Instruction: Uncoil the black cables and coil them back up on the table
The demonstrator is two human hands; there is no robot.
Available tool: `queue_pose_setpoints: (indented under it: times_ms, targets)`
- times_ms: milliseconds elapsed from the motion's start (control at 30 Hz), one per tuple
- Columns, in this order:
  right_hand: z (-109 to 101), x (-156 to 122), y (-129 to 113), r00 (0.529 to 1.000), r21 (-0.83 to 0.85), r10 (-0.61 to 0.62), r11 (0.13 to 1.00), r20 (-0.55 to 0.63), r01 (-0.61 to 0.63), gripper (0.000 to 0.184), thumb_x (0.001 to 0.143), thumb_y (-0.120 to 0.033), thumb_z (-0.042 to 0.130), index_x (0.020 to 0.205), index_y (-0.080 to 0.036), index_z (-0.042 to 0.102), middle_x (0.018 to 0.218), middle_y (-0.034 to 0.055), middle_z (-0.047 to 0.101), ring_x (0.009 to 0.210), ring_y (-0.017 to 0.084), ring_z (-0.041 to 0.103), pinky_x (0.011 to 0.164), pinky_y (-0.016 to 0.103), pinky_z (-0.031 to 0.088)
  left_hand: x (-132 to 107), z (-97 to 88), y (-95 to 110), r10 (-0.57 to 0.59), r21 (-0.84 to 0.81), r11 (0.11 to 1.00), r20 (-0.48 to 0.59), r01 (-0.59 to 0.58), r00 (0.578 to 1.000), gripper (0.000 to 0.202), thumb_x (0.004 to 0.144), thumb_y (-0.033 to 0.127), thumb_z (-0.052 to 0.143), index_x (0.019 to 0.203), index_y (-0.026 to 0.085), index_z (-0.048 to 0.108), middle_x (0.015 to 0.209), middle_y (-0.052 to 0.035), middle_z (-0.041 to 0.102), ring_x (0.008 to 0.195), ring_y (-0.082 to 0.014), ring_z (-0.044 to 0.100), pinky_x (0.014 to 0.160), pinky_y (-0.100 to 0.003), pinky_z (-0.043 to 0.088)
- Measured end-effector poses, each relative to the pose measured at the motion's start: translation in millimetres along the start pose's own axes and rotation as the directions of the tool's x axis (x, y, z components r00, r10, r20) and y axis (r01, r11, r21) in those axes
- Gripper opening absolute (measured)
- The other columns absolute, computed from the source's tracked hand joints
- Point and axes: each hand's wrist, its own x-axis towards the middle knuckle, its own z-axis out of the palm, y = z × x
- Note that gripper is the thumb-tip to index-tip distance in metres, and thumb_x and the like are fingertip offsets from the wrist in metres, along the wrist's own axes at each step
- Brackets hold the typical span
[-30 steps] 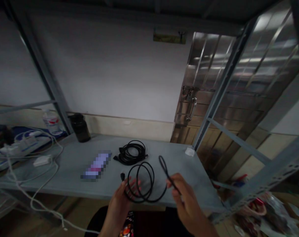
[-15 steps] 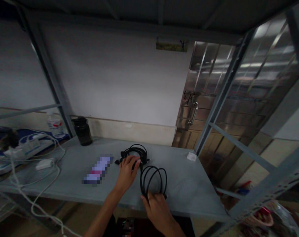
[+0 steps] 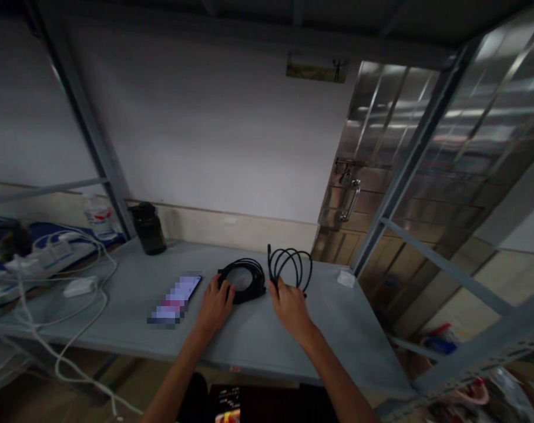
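A thick coil of black cable (image 3: 257, 291) lies on the grey tabletop, forming a ring with a bare patch inside. At its left edge, my left hand (image 3: 216, 304) has its fingers curled over the cable. My right hand (image 3: 292, 305) is closed on a second, looser bunch of black cable (image 3: 300, 261). Those loops fan up beyond my fingers, and one connector end (image 3: 269, 250) sticks up at their left. My right fingertips are partly hidden from the camera.
A phone (image 3: 176, 299) with a blurred screen lies left of the coil. Behind it stands a dark bottle (image 3: 147, 229). White cords and an adapter (image 3: 80, 286) spread over the left side. A crumpled white paper (image 3: 346, 278) sits near the right metal post (image 3: 392, 202).
My right hand has lifted its cable loops from the near edge toward the back of the table. My left hand has shifted from atop the coil to its left side, uncovering the ring.
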Motion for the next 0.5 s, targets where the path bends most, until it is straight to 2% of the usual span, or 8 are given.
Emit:
queue_pose_setpoints:
  times_ms: [100, 200, 267, 367, 500]
  targets:
    - [21, 35, -33, 0.982, -0.037, -0.173, 0.984, 0.083, 0.176, 0.054, 0.123, -0.047, 0.031, 0.138, -0.016, 0.073, 0.109, 0.0162, 0.083, 0.098, 0.027, 0.082, 0.083, 0.033, 0.06, 2, -4.8, 0, -0.04, -0.072, 0.997, 0.016, 0.041, 0.999, 0.033, 0.113, 0.043, 0.042, 0.112, 0.022, 0.067, 0.145, -0.022, 0.062, 0.138, -0.0389, 0.063, 0.118, -0.067, 0.054]
    - [55, 50, -53, 0.954, -0.032, -0.269, 0.961, 0.13, 0.275, 0.046, 0.12, -0.048, 0.044, 0.129, -0.015, 0.076, 0.125, 0.0176, 0.079, 0.117, 0.03, 0.076, 0.102, 0.041, 0.059, 3, -7.0, -2, -0.092, -0.194, 0.977, -0.011, 0.088, 0.996, 0.03, 0.113, 0.039, 0.04, 0.119, 0.022, 0.065, 0.134, -0.0204, 0.067, 0.124, -0.0356, 0.07, 0.115, -0.065, 0.057]
    - [75, 51, -56, 0.942, -0.034, -0.298, 0.951, 0.153, 0.306, 0.047, 0.118, -0.05, 0.049, 0.129, -0.012, 0.075, 0.129, 0.02, 0.076, 0.124, 0.034, 0.072, 0.11, 0.049, 0.056, 3, -6.8, -5, -0.126, -0.228, 0.967, -0.035, 0.115, 0.991, 0.033, 0.112, 0.037, 0.037, 0.128, 0.021, 0.062, 0.129, -0.021, 0.068, 0.121, -0.0358, 0.072, 0.112, -0.064, 0.058]
    - [94, 48, -50, 0.925, -0.032, -0.333, 0.938, 0.183, 0.344, 0.055, 0.114, -0.057, 0.057, 0.134, -0.008, 0.072, 0.132, 0.023, 0.073, 0.128, 0.038, 0.067, 0.115, 0.057, 0.051, 3, -6.7, -5, -0.161, -0.229, 0.962, -0.051, 0.145, 0.986, 0.041, 0.114, 0.038, 0.033, 0.144, 0.02, 0.055, 0.139, -0.0231, 0.067, 0.132, -0.0366, 0.069, 0.116, -0.063, 0.056]
    - [103, 50, -41, 0.887, -0.016, -0.403, 0.909, 0.224, 0.417, 0.061, 0.107, -0.059, 0.067, 0.138, -0.007, 0.071, 0.129, 0.0234, 0.074, 0.125, 0.038, 0.066, 0.114, 0.054, 0.051, 4, -11.2, 4, -0.159, -0.228, 0.963, -0.039, 0.146, 0.987, 0.049, 0.115, 0.047, 0.043, 0.154, 0.02, 0.05, 0.15, -0.0211, 0.062, 0.144, -0.0359, 0.062, 0.124, -0.061, 0.049]
